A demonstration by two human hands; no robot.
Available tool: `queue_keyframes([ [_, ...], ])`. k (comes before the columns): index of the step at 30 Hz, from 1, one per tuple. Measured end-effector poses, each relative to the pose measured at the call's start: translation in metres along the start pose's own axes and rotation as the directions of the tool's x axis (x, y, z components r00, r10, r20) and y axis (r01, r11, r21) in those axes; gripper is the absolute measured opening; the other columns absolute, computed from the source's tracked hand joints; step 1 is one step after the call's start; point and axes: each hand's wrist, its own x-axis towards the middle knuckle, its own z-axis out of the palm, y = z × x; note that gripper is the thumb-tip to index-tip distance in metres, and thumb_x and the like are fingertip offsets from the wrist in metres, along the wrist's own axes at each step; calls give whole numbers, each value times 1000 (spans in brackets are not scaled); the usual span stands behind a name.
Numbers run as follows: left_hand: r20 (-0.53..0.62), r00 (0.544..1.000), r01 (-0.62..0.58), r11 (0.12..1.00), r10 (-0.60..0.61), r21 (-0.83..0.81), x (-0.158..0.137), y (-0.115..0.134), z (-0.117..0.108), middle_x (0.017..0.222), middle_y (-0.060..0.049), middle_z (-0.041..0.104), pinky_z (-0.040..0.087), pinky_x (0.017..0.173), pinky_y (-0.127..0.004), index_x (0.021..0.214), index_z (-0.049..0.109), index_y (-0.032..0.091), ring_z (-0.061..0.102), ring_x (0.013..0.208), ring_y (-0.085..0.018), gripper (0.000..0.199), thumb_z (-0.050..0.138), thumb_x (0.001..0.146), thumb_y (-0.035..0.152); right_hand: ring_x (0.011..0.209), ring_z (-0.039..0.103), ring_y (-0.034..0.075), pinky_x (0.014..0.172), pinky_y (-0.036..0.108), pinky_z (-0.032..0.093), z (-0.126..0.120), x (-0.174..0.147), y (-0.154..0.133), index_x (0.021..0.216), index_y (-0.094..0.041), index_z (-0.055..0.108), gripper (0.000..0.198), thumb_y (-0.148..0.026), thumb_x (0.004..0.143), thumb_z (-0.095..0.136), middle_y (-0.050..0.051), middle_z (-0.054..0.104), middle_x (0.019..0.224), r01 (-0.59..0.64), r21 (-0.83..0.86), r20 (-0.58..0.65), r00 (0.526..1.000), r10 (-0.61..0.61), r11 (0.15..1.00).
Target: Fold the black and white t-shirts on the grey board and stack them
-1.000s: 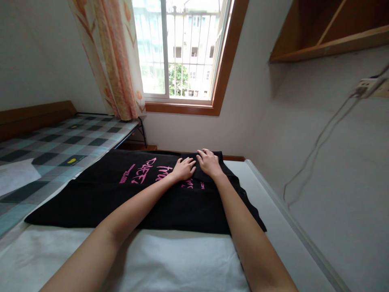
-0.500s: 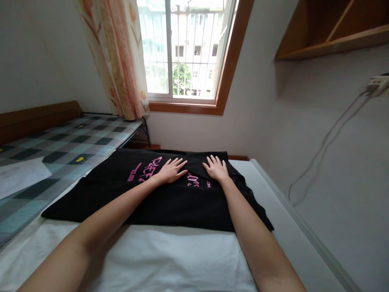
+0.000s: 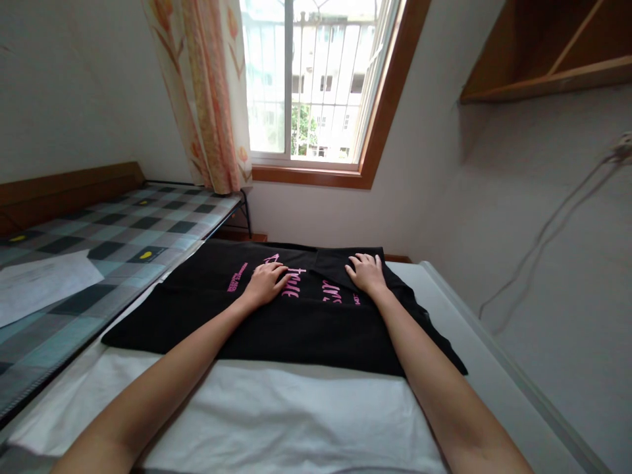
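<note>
A black T-shirt with pink lettering lies spread sideways in front of me, its far edge partly folded over. On the printed area rests my left hand, palm down, fingers slightly bent and apart, covering some letters. My right hand lies on the folded part near the shirt's far right corner, fingers spread and a little curled. Neither hand grips the cloth. Beneath the shirt's near edge is a white cloth with soft wrinkles.
A bed with a checked cover stands at the left, with a sheet of paper on it. Ahead are a curtain and a barred window. A wooden shelf and a cable are on the right wall.
My left hand has slid left across the print, uncovering letters in the middle. My right hand stays near the far right corner, its fingers more bent. The camera has turned slightly left.
</note>
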Motion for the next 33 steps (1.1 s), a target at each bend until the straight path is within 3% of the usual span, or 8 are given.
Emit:
queue_keyframes([
  [5, -16, 1000, -15, 1000, 14, -15, -2, 2, 1, 127, -9, 62, 36, 107, -41, 119, 65, 23, 52, 121, -26, 40, 43, 97, 47, 121, 49, 26, 111, 42, 24, -4, 30, -18, 123, -21, 65, 37, -31, 97, 41, 10, 61, 131, 83, 3, -12, 997, -83, 997],
  [10, 0, 1000, 4, 999, -4, -37, -3, 4, -1, 128, -7, 61, 35, 107, -40, 120, 65, 25, 52, 121, -24, 38, 42, 97, 46, 121, 52, 25, 105, 40, 30, 2, 70, -29, 123, -28, 66, 35, -32, 97, 44, 6, 61, 132, 22, 82, 106, 994, -31, 996],
  [14, 3, 1000, 17, 999, -17, -34, -2, 6, -2, 125, -6, 62, 35, 106, -40, 118, 65, 27, 53, 119, -24, 37, 42, 97, 47, 111, 59, 24, 100, 39, 34, 10, 89, -30, 112, -29, 71, 30, -37, 96, 47, 6, 70, 117, -18, 105, 173, 985, 0, 994],
  [20, -17, 1000, -2, 1000, 2, -28, -1, 4, 0, 121, -8, 63, 37, 102, -42, 115, 66, 24, 54, 116, -26, 39, 41, 97, 48, 116, 56, 24, 98, 40, 34, 15, 102, -31, 108, -25, 71, 30, -34, 98, 44, 9, 67, 122, -55, 101, 110, 993, 43, 993],
  [24, -22, 1000, -5, 999, 4, -35, 0, 3, 2, 120, -7, 63, 36, 103, -40, 115, 66, 25, 53, 117, -25, 39, 40, 98, 49, 112, 59, 25, 98, 43, 35, 19, 107, -34, 102, -23, 72, 30, -34, 97, 44, 10, 70, 114, -63, 109, 138, 989, 47, 992],
  [28, -26, 1000, -1, 1000, 1, -29, 0, 3, 2, 119, -7, 63, 35, 103, -40, 116, 65, 25, 52, 118, -25, 40, 40, 97, 50, 109, 62, 25, 96, 43, 39, 20, 110, -37, 106, -25, 71, 39, -44, 99, 38, 9, 72, 111, -26, 164, 183, 983, -5, 986],
  [33, -22, 1000, 0, 1000, -1, -10, 0, 4, 3, 118, -8, 63, 36, 102, -40, 115, 65, 25, 53, 117, -25, 40, 40, 97, 50, 108, 63, 22, 94, 36, 42, 19, 109, -50, 113, -28, 69, 34, -47, 95, 46, 5, 71, 115, 82, 263, 241, 959, -147, 961],
])
